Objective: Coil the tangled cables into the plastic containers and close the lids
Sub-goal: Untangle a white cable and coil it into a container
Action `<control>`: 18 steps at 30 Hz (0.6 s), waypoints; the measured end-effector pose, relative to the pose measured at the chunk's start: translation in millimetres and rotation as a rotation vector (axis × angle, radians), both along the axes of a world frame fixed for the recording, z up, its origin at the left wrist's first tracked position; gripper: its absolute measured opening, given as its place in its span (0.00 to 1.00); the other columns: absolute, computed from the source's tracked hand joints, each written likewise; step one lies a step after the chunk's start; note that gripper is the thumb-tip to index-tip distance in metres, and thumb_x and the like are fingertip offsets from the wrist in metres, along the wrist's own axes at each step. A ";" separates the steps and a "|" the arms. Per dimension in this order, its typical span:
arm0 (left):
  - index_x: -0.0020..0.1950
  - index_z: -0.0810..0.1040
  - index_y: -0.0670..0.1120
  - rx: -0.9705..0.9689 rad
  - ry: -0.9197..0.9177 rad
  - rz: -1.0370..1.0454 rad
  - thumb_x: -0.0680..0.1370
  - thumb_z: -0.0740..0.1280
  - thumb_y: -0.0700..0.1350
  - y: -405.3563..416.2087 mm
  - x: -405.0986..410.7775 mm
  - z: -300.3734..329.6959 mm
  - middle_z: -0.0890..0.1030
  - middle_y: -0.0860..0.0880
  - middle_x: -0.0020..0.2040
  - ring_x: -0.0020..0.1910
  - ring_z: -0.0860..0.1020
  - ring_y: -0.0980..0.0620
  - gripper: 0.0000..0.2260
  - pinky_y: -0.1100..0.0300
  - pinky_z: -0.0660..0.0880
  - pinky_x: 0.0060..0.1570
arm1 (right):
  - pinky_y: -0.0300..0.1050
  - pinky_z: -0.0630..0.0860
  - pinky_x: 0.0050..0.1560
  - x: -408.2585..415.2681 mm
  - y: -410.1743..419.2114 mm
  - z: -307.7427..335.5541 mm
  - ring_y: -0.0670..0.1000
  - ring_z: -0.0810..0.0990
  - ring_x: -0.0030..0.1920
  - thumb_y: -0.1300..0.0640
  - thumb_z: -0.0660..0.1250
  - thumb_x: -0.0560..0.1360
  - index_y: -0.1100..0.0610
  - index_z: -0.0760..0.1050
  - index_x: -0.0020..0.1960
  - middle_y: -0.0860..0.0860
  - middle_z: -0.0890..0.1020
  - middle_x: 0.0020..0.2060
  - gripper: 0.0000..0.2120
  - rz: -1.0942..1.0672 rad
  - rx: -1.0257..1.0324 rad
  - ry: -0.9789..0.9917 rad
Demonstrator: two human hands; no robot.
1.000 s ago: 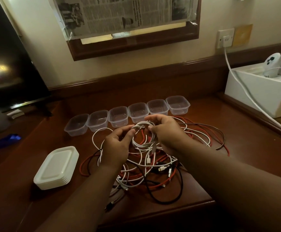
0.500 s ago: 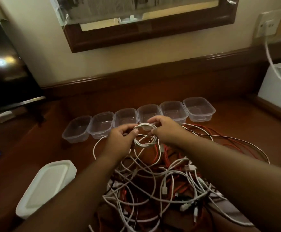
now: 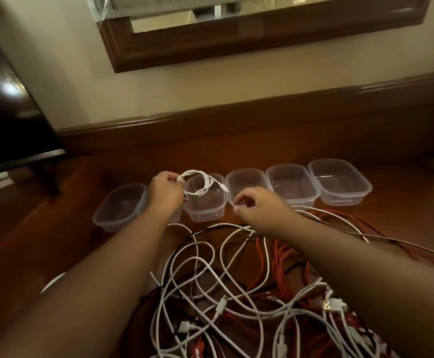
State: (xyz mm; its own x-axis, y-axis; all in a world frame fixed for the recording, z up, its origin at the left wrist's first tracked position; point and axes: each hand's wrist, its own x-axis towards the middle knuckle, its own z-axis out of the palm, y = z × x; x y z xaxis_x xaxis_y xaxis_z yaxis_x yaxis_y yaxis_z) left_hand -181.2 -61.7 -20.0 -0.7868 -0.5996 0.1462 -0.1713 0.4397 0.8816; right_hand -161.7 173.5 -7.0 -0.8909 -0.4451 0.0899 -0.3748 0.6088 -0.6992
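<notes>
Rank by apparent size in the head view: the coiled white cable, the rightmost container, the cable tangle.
1. cable tangle, largest by far, though nearest the camera.
2. rightmost container.
3. coiled white cable, held by the left hand.

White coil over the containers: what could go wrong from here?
1. The left hand alone grips the white coil at one side; its plug end hangs loose, so the loops may spring open before landing in the container under it.
2. The containers sit edge to edge; the loose end could land in the neighbouring container and block a lid.
3. The right hand hovers over the cable pile, apparently holding nothing, and could snag it.
</notes>
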 end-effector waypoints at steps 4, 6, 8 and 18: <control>0.54 0.78 0.45 -0.083 -0.041 0.049 0.81 0.65 0.41 -9.4 -14.2 1.4 0.82 0.47 0.45 0.35 0.83 0.51 0.04 0.50 0.83 0.42 | 0.38 0.72 0.44 8.1 7.1 -6.1 0.43 0.75 0.49 0.51 0.65 0.79 0.49 0.78 0.56 0.45 0.76 0.50 0.08 0.039 -0.004 -0.009; 0.52 0.77 0.48 -0.097 -0.040 0.065 0.80 0.65 0.41 -15.3 -19.2 7.7 0.83 0.46 0.45 0.35 0.83 0.50 0.03 0.51 0.83 0.41 | 0.36 0.72 0.43 9.8 11.0 -7.0 0.42 0.75 0.48 0.51 0.66 0.79 0.49 0.77 0.56 0.45 0.77 0.48 0.07 0.057 -0.007 -0.020; 0.49 0.77 0.49 -0.133 -0.052 0.063 0.80 0.65 0.40 -19.3 -22.4 14.0 0.84 0.46 0.45 0.37 0.84 0.49 0.04 0.53 0.83 0.40 | 0.36 0.73 0.44 10.1 15.5 -8.2 0.41 0.76 0.47 0.51 0.66 0.79 0.49 0.77 0.55 0.44 0.78 0.47 0.06 0.074 0.006 -0.029; 0.53 0.81 0.46 -0.602 -0.261 -0.185 0.79 0.66 0.41 8.2 -30.9 2.5 0.81 0.43 0.52 0.48 0.81 0.44 0.05 0.53 0.80 0.46 | 0.41 0.74 0.44 18.5 30.1 -17.3 0.46 0.77 0.47 0.46 0.65 0.78 0.49 0.78 0.55 0.47 0.80 0.50 0.09 0.138 0.297 -0.061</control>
State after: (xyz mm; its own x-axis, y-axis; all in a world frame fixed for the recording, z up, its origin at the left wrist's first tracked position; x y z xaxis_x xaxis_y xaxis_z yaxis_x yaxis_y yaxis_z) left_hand -212.1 -53.5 -17.5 -0.9234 -0.3254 0.2036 -0.2199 0.8833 0.4141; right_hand -143.2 203.6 -24.3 -0.8200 -0.5610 -0.1135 -0.4310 0.7358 -0.5224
